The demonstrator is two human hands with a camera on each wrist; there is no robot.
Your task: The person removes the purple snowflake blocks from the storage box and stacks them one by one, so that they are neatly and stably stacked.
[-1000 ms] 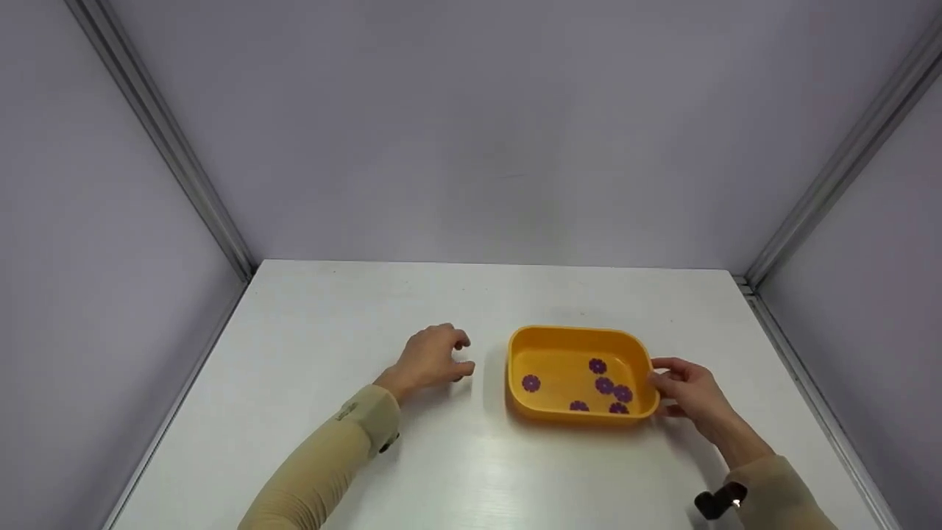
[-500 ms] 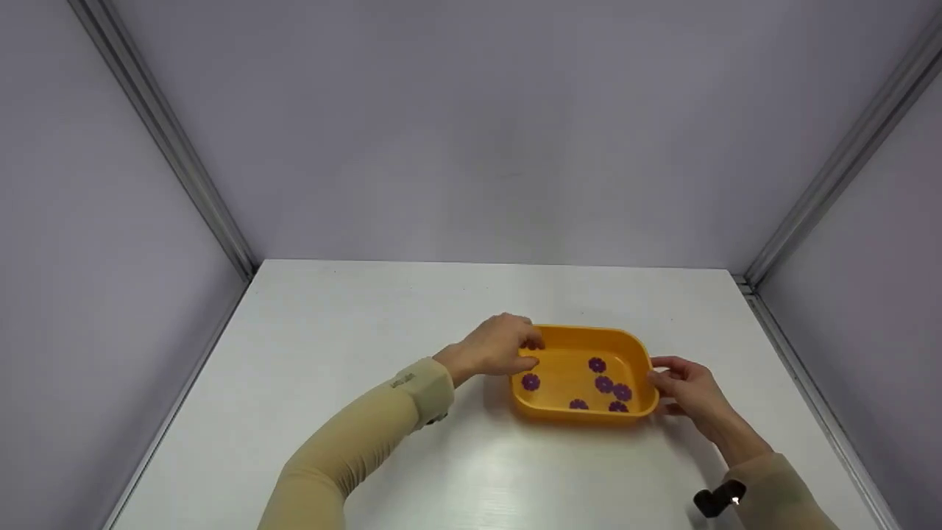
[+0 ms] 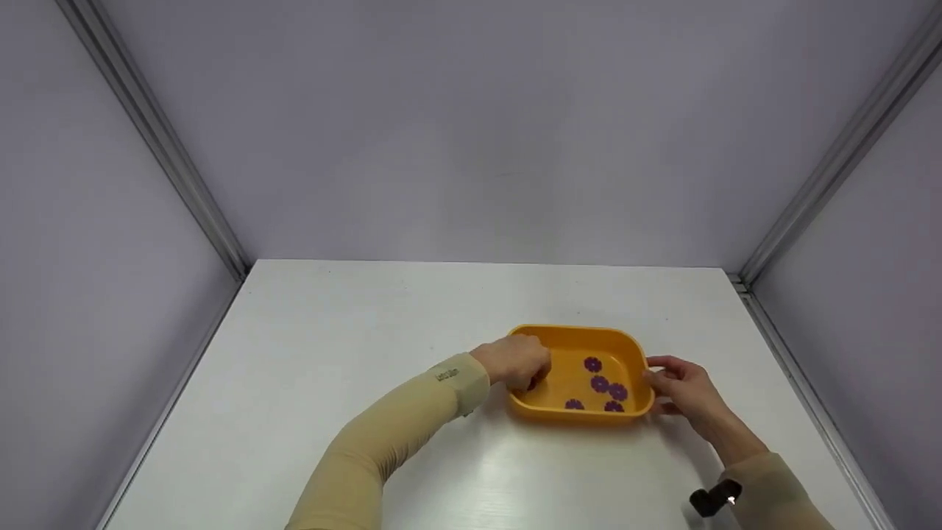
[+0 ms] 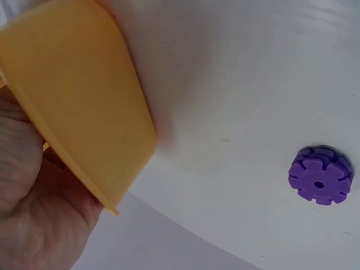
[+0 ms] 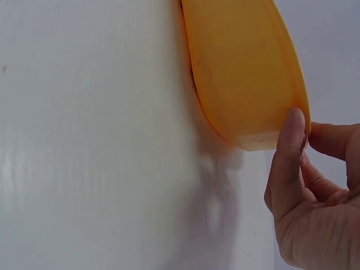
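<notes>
The orange tray (image 3: 581, 335) sits right of centre on the white tabletop (image 3: 331, 353), holding four visible purple gear discs (image 3: 600, 383). My right grip (image 3: 681, 390) pinches its 3 o'clock rim. My left grip (image 3: 519, 361), curled, has moved from the tabletop into the tray's 9 o'clock end, covering a disc seen earlier. My sleeve's writing is unreadable.

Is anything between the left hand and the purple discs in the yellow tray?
Nothing visible does. The left hand already reaches over the yellow tray's left rim into it, covering one spot; four purple discs lie uncovered further right.
</notes>
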